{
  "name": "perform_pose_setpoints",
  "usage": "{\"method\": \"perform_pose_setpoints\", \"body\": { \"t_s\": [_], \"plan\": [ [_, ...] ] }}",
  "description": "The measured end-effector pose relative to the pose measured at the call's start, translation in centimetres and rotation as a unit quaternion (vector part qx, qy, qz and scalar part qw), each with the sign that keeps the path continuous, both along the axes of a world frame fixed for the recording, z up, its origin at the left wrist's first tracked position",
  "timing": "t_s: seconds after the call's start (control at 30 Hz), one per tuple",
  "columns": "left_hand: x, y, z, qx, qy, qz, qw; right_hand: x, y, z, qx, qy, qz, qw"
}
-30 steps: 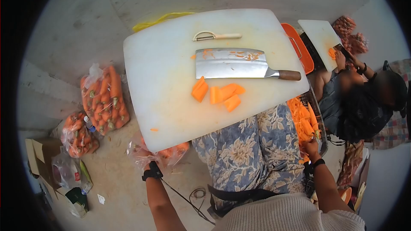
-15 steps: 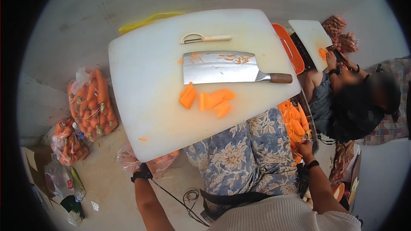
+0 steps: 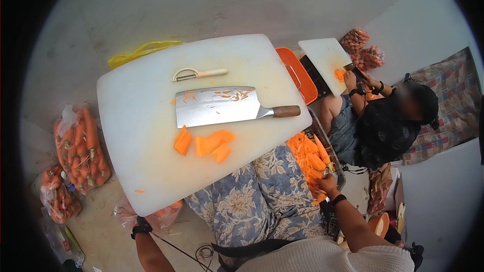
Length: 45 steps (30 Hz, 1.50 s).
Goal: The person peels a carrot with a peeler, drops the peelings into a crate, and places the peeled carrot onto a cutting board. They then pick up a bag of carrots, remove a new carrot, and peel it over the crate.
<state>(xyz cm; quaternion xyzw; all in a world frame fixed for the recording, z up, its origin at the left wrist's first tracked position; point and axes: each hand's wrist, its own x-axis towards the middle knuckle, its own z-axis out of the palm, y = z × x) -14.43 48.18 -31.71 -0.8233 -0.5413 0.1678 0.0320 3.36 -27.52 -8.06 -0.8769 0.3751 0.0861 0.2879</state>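
My right hand (image 3: pixel 327 184) is low in the tray of peeled carrots and peelings (image 3: pixel 304 156), beside my right thigh. Its fingers curl at the thick end of a peeled carrot (image 3: pixel 321 148); what they grip is too small to make out. At the board's lower left edge, my left hand (image 3: pixel 143 224) is mostly hidden by the board and its wristband, next to a clear bag of carrots (image 3: pixel 169 215). A big white cutting board (image 3: pixel 136 146) lies over my lap. On it are a cleaver (image 3: pixel 217 108) with orange shreds, a peeler (image 3: pixel 199 74) and cut carrot pieces (image 3: pixel 209 145).
Bags of carrots (image 3: pixel 83 151) stand on the floor at left. Beyond the board's right side is an orange basin (image 3: pixel 302 78). A co-worker (image 3: pixel 388 126) sits at right, hands at a smaller cutting board (image 3: pixel 322 60). A cable (image 3: pixel 201 254) lies near my feet.
My view has shifted, so the board and everything on it appear further left and lower. My right hand stays in the tray and my left stays at the board's edge.
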Motion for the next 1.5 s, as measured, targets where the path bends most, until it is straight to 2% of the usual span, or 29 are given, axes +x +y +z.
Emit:
{"method": "perform_pose_setpoints", "body": {
  "t_s": [0.03,0.13,0.2,0.23,0.33,0.37,0.43,0.47,0.5,0.53,0.6,0.67,0.73,0.77,0.8,0.87,0.93,0.97,1.0,1.03,1.1,1.17,1.23,1.27,1.33,1.37,1.43,1.47,1.5],
  "plan": [
    [0.2,-0.6,1.0,0.0,0.0,-0.004,1.0,0.0,-0.4,-0.2,0.0,0.0,-0.004,1.0],
    [1.8,-3.4,4.6,0.028,0.146,-0.109,0.983,0.4,0.0,-1.4,0.071,-0.037,-0.014,0.997],
    [0.5,-4.3,3.4,0.051,-0.009,-0.115,0.992,0.3,0.7,-1.6,0.079,-0.052,0.004,0.996],
    [0.4,-4.9,3.2,0.054,-0.009,-0.118,0.991,0.0,0.6,-1.7,0.082,-0.066,0.03,0.994],
    [0.3,-8.6,5.5,0.241,0.062,-0.052,0.967,-0.1,-0.3,-4.0,0.07,-0.079,0.052,0.993],
    [1.3,-11.1,10.9,0.073,-0.175,0.052,0.981,0.1,-0.6,-4.7,0.051,-0.086,0.068,0.993],
    [0.8,-12.9,12.9,-0.097,-0.399,0.145,0.9,0.5,-0.7,-5.0,0.047,-0.078,0.078,0.993],
    [-0.5,-13.6,10.4,-0.052,-0.444,0.034,0.894,1.0,0.1,-4.5,0.04,-0.081,0.084,0.992],
    [-1.1,-14.1,10.1,-0.004,-0.482,-0.078,0.873,1.4,1.4,-3.5,0.034,-0.087,0.089,0.992],
    [-1.5,-14.5,9.8,0.005,-0.491,-0.079,0.868,1.7,2.4,-2.4,0.085,-0.096,0.083,0.988],
    [-1.7,-17.5,10.9,-0.11,-0.488,-0.134,0.855,2.3,2.1,-3.5,0.132,-0.126,0.081,0.98],
    [-2.7,-20.0,9.2,-0.095,-0.489,-0.166,0.851,2.3,1.4,-4.1,0.202,-0.151,0.055,0.966],
    [-2.6,-23.8,11.7,-0.164,-0.461,-0.096,0.867,2.1,0.8,-4.5,0.215,-0.163,0.048,0.962],
    [-3.1,-24.5,10.6,-0.16,-0.462,-0.101,0.867,1.9,0.5,-4.7,0.228,-0.17,0.043,0.958],
    [-3.9,-25.3,8.9,-0.19,-0.553,-0.023,0.811,1.7,0.4,-4.3,0.221,-0.159,0.049,0.961],
    [-5.3,-26.3,8.6,-0.212,-0.631,0.049,0.745,1.3,-0.7,-5.1,0.232,-0.163,0.037,0.958],
    [-6.6,-27.6,10.1,-0.161,-0.708,0.089,0.682,0.8,-0.7,-4.2,0.279,-0.164,-0.013,0.946],
    [-7.4,-27.8,11.1,-0.156,-0.705,0.085,0.686,0.7,-0.7,-4.2,0.286,-0.16,-0.016,0.945],
    [-8.0,-28.0,12.7,-0.052,-0.597,0.008,0.8,0.4,-1.0,-4.4,0.287,-0.162,-0.025,0.944],
    [-8.5,-27.9,13.8,0.054,-0.464,-0.069,0.882,0.0,-1.2,-4.7,0.289,-0.164,-0.035,0.942],
    [-10.0,-26.5,13.4,0.019,-0.467,-0.037,0.883,-0.4,-1.8,-5.3,0.316,-0.157,-0.041,0.935],
    [-11.2,-24.2,12.4,-0.064,-0.34,0.072,0.935,-0.6,-1.8,-5.9,0.344,-0.157,-0.065,0.924],
    [-11.9,-21.8,8.7,0.0,-0.247,0.042,0.968,-0.7,-1.9,-6.7,0.356,-0.182,-0.067,0.914],
    [-12.6,-19.7,3.6,-0.035,-0.298,0.122,0.946,-0.7,-1.9,-6.6,0.34,-0.163,-0.063,0.924],
    [-10.3,-20.4,4.2,-0.197,-0.427,0.32,0.823,-1.0,-1.6,-5.5,0.372,-0.167,-0.084,0.909],
    [-9.5,-21.0,5.8,-0.197,-0.431,0.317,0.822,-0.9,-1.6,-5.1,0.398,-0.168,-0.097,0.897],
    [-8.1,-20.9,7.5,-0.472,-0.433,0.449,0.623,-0.7,-2.0,-5.6,0.388,-0.17,-0.091,0.901],
    [-6.3,-21.2,7.6,-0.503,-0.467,0.456,0.567,-0.8,-2.0,-6.0,0.375,-0.167,-0.086,0.908],
    [-6.2,-20.9,7.9,-0.503,-0.469,0.45,0.57,-0.8,-1.9,-6.2,0.38,-0.171,-0.088,0.905]
  ]
}}
